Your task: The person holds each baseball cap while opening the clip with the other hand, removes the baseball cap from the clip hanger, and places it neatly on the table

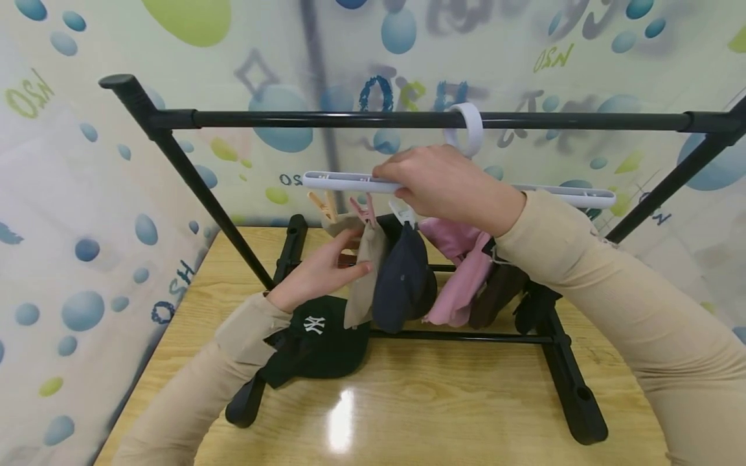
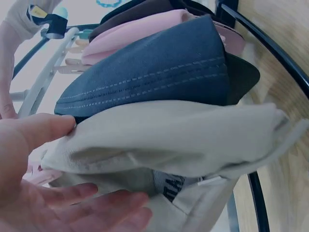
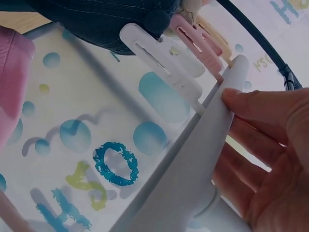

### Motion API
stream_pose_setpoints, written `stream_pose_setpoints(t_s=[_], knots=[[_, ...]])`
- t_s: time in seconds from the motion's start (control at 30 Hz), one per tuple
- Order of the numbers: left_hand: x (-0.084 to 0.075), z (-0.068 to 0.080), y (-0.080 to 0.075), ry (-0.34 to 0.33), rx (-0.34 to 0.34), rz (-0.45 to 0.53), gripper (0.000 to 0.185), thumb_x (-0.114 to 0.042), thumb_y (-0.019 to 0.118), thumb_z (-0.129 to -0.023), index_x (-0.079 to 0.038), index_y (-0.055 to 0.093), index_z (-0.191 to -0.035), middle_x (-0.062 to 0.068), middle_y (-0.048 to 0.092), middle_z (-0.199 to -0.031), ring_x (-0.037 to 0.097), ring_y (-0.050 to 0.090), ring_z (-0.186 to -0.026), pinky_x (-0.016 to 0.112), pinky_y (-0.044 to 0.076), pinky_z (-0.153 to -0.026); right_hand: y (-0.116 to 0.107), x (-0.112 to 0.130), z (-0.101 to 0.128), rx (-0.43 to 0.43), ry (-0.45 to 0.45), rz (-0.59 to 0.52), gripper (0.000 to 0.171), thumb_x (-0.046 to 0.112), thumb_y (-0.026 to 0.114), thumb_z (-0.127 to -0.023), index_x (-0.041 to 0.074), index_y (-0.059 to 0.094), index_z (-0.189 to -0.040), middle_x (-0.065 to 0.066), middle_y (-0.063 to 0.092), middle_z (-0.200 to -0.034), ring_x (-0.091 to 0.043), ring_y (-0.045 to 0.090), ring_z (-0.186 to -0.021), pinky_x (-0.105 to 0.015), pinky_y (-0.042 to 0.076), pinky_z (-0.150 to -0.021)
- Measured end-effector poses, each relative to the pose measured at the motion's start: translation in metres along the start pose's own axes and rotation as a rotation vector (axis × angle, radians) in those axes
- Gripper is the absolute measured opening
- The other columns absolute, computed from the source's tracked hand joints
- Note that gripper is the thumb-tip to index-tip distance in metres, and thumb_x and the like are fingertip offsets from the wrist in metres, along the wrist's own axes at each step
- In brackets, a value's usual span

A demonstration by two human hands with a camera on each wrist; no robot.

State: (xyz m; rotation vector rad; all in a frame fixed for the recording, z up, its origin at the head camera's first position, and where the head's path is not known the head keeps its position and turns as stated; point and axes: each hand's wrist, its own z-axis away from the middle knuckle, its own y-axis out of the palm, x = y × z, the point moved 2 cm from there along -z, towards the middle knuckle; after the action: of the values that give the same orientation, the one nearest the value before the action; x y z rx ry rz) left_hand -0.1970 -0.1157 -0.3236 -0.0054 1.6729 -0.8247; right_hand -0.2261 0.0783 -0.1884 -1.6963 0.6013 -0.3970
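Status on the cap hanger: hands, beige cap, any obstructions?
Right hand grips white hanger bar. Left hand touches beige cap, clipped, hanging. Navy cap crowds alongside.

Both arms wore long sleeves of a plain beige, slightly ribbed knit with no print or pattern. The left sleeve (image 1: 192, 382) ended in a snug cuff at the wrist, where the fabric bunched into soft folds. The right sleeve (image 1: 629, 310) looked fuller, creasing along the forearm, and its cuff sat close about the wrist. The left hand (image 1: 317, 272) and the right hand (image 1: 449, 184) were bare, with no rings, watch or gloves; the nails were short and unpainted.
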Motion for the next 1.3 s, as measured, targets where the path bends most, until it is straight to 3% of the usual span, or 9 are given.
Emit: stream_pose_setpoints(t_s=[0.17, 0.27, 0.4, 0.5, 0.57, 0.7, 0.9, 1.13, 1.3], knots=[[-0.002, -0.006, 0.002, 0.021, -0.037, -0.026, 0.049, -0.013, 0.061, -0.096, -0.001, 0.041, -0.138, 0.017, 0.051, -0.130, 0.029, 0.059, -0.109, 0.040, 0.050, -0.086, 0.001, 0.001, -0.003, 0.006, -0.004, 0.000, 0.031, 0.005, 0.069, -0.089, 0.007, 0.066, -0.120, -0.010, 0.069, -0.107, -0.027, 0.066, -0.084, -0.043, 0.052, -0.069], [-0.002, -0.007, 0.003, 0.059, -0.066, -0.091, 0.028, -0.004, 0.056, -0.095, 0.001, 0.049, -0.122, 0.016, 0.058, -0.098, 0.027, 0.061, -0.082, 0.035, 0.049, -0.071, 0.001, 0.002, -0.003, -0.001, -0.004, 0.000, 0.030, 0.005, 0.068, -0.089, 0.007, 0.066, -0.119, -0.010, 0.069, -0.106, -0.028, 0.065, -0.083, -0.044, 0.052, -0.069], [-0.003, -0.005, 0.000, 0.074, -0.072, -0.222, 0.042, 0.003, 0.047, -0.094, 0.010, 0.043, -0.135, 0.018, 0.054, -0.080, 0.026, 0.049, -0.067, 0.037, 0.038, -0.066, 0.002, 0.003, -0.003, -0.009, 0.002, 0.013, 0.029, 0.004, 0.068, -0.089, 0.006, 0.066, -0.118, -0.011, 0.069, -0.105, -0.029, 0.065, -0.084, -0.045, 0.052, -0.069], [-0.002, -0.004, -0.003, 0.086, -0.060, -0.267, 0.054, 0.005, 0.045, -0.093, 0.012, 0.029, -0.145, 0.013, 0.052, -0.076, 0.023, 0.046, -0.069, 0.038, 0.037, -0.070, 0.003, 0.003, -0.002, -0.003, 0.021, 0.028, 0.030, 0.004, 0.068, -0.089, 0.006, 0.066, -0.119, -0.012, 0.069, -0.106, -0.030, 0.065, -0.087, -0.045, 0.053, -0.070], [-0.002, -0.002, -0.005, 0.101, -0.056, -0.276, 0.050, 0.007, 0.045, -0.093, 0.013, 0.035, -0.142, 0.004, 0.038, -0.066, 0.022, 0.038, -0.062, 0.039, 0.034, -0.066, 0.004, 0.004, -0.002, 0.000, 0.042, 0.040, 0.032, 0.004, 0.069, -0.089, 0.006, 0.066, -0.120, -0.012, 0.068, -0.108, -0.030, 0.065, -0.090, -0.045, 0.053, -0.071], [-0.003, -0.001, -0.007, 0.138, -0.070, -0.290, 0.038, 0.009, 0.045, -0.091, 0.011, 0.048, -0.129, 0.000, 0.034, -0.066, 0.021, 0.038, -0.062, 0.038, 0.033, -0.064, 0.007, 0.010, 0.002, -0.042, 0.062, 0.118, 0.033, 0.005, 0.069, -0.089, 0.008, 0.065, -0.121, -0.013, 0.066, -0.109, -0.030, 0.062, -0.097, -0.044, 0.054, -0.071], [-0.007, -0.001, -0.004, 0.157, -0.090, -0.322, 0.016, 0.010, 0.047, -0.088, 0.005, 0.055, -0.102, -0.001, 0.030, -0.067, 0.019, 0.035, -0.060, 0.034, 0.030, -0.060, 0.017, 0.027, 0.007, -0.250, -0.019, 0.354, 0.019, 0.004, 0.064, -0.092, -0.003, 0.068, -0.110, -0.019, 0.059, -0.101, -0.033, 0.056, -0.092, -0.039, 0.051, -0.071], [-0.009, 0.001, -0.003, 0.140, -0.117, -0.341, 0.022, 0.009, 0.048, -0.088, 0.005, 0.055, -0.108, -0.001, 0.033, -0.064, 0.018, 0.036, -0.058, 0.034, 0.032, -0.060, 0.023, 0.035, 0.004, -0.345, 0.020, 0.345, 0.016, 0.005, 0.062, -0.093, -0.005, 0.068, -0.104, -0.018, 0.061, -0.094, -0.032, 0.057, -0.085, -0.039, 0.050, -0.069], [-0.007, 0.002, -0.002, 0.126, -0.125, -0.358, 0.028, 0.007, 0.046, -0.092, 0.006, 0.053, -0.119, -0.001, 0.033, -0.059, 0.015, 0.032, -0.050, 0.033, 0.030, -0.057, 0.028, 0.042, 0.004, -0.421, 0.036, 0.298, 0.016, 0.007, 0.061, -0.094, -0.003, 0.067, -0.105, -0.015, 0.060, -0.079, -0.027, 0.059, -0.066, -0.035, 0.048, -0.053]])
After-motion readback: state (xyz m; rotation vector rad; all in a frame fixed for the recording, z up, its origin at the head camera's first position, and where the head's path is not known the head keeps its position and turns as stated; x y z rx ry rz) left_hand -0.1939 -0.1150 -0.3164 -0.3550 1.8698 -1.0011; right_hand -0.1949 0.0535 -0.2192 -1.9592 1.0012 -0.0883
